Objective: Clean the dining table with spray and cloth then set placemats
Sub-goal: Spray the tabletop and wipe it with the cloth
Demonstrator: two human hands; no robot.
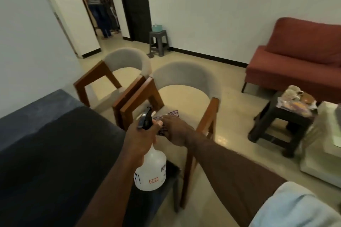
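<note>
Translucent plastic bottle [150, 169], patterned cloth [172, 113]

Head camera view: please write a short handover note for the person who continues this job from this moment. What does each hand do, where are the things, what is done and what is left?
Left hand grips the spray bottle by its neck, above the corner of the dark dining table.
Right hand rests on the patterned cloth, which lies on the seat of the nearer chair. It is unclear whether it grips the cloth yet.
Done: the bottle is in hand. No placemats are in view.
Left: take the cloth, spray, wipe, set placemats.
</note>
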